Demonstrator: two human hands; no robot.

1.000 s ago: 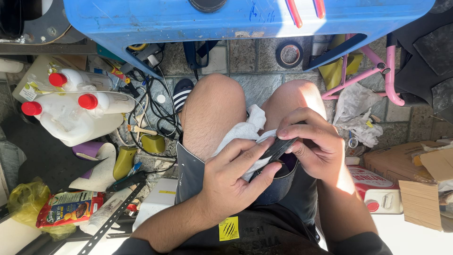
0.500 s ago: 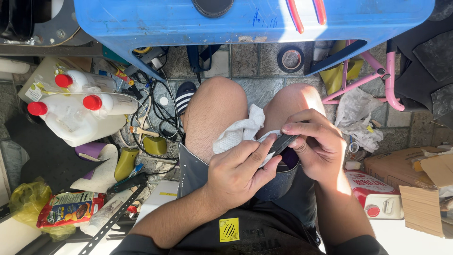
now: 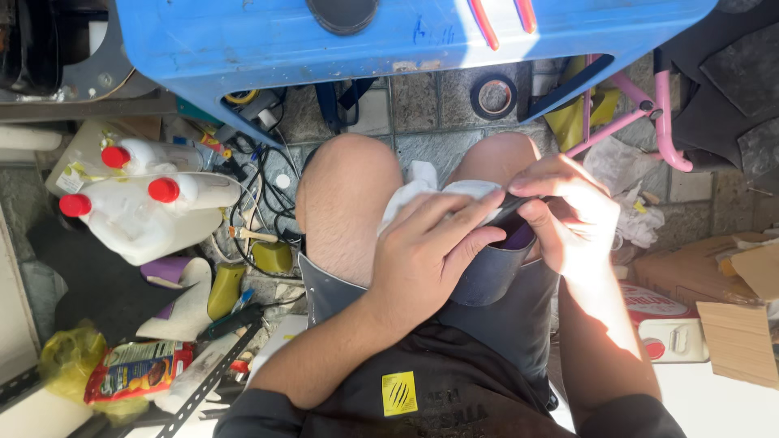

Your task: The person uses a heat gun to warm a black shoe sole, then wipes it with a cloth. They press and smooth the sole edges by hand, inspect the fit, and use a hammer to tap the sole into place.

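Left hand: I see my left hand (image 3: pixel 434 259) over the lap, fingers bent and pressed on a small dark part (image 3: pixel 510 212); the thumb side is closed against it.
Right hand: my right hand (image 3: pixel 568 215) meets the left one from the right, fingertips pinched on the same part.
Dark part: it is between both hands, above the right thigh, mostly covered, so I cannot tell its shape.
Cloth: a white cloth (image 3: pixel 422 182) lies between the knees, just under the left fingers.
Far side: a blue table (image 3: pixel 243 49) edge, with a tape roll (image 3: pixel 493 96) on the tiled floor under it.
Left side: white jugs (image 3: pixel 146 211) with red caps, near black cables (image 3: pixel 260 195) and a snack bag (image 3: pixel 134 369).
Right side: a pink tube frame (image 3: pixel 661 122) and a cardboard box (image 3: pixel 742 324).
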